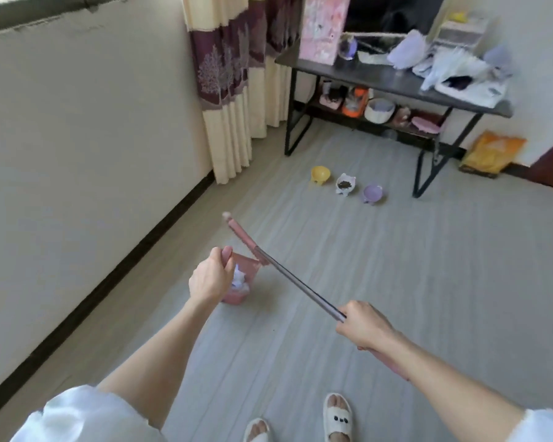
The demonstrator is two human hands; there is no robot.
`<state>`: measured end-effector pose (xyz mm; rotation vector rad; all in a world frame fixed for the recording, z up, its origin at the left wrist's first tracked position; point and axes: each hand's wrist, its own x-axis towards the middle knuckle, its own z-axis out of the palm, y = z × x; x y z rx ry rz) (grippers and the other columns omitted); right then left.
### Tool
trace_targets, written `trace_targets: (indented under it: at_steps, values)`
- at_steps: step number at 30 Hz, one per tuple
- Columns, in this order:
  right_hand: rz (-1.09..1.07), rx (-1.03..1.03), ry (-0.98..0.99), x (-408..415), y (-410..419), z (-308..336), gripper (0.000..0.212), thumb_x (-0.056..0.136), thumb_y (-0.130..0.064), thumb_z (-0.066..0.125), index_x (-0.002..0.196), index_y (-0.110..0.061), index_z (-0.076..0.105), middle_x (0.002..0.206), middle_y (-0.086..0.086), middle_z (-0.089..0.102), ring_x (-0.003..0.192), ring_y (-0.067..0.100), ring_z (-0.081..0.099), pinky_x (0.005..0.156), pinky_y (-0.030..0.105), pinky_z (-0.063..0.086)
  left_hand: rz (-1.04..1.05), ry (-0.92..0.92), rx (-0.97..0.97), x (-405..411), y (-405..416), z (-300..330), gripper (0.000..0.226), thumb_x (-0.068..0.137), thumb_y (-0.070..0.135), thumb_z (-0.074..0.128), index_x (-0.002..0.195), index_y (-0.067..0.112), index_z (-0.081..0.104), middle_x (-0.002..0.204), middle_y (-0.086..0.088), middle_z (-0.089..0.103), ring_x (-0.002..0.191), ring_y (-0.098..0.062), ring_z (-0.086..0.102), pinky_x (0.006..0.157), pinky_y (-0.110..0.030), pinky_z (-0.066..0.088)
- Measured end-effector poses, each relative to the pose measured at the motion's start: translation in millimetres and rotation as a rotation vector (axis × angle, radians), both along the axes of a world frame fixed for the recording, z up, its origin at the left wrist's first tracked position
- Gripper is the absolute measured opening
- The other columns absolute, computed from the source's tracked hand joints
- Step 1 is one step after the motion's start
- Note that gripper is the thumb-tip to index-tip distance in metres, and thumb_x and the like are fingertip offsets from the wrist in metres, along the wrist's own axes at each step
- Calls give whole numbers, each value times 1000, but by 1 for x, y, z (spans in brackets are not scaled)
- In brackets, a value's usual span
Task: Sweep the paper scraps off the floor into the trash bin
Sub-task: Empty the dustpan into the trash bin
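Right hand (366,327) had its grip curled round the long pink-and-metal broom handle (288,275), left hand (209,277) pinched the rim of the small pink plastic trash bin (237,298) on the grey floor (396,282), white paper scraps (238,279) already inside it.

Landmark — pink bin (237,283) on grey floor (396,298). Left of bin: wall (77,154) close, narrow gap. Over bin: long handle (288,275) slants across, left hand (209,277) at rim. Right of bin: open floor. Beyond bin: three bowls (345,184), black table (380,81), curtain (227,90) — well apart.
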<state>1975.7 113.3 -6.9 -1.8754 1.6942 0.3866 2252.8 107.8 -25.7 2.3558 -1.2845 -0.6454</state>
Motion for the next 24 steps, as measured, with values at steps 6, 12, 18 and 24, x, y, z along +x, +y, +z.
trace_targets:
  at_steps: [6,12,18,24]
  values:
    - [-343,-51,-109,-102,5,12,23,79,-15,48,58,-18,40,52,0,46,50,27,59,50,25,45,-361,106,-33,-122,-56,17,23,95,32,43,80,19,34,91,-16,61,80,-35,58,65,-34,44]
    - [-604,-51,-161,-245,21,14,23,82,-15,51,62,-14,40,52,2,46,42,24,56,45,21,41,-512,65,-112,-281,-90,39,28,96,36,38,77,16,35,82,-12,56,75,-34,47,66,-34,38]
    - [-791,-56,-168,-391,50,19,18,81,-14,51,64,-12,46,49,2,48,41,22,56,48,23,43,-653,144,-110,-451,-101,39,32,94,41,35,70,20,35,83,-16,63,75,-40,62,72,-43,53]
    - [-1025,-71,-200,-513,89,21,16,81,-13,50,65,-13,46,50,2,52,40,19,56,46,23,45,-889,178,-115,-618,-103,55,30,99,33,36,84,8,43,89,-22,63,87,-41,58,69,-38,42]
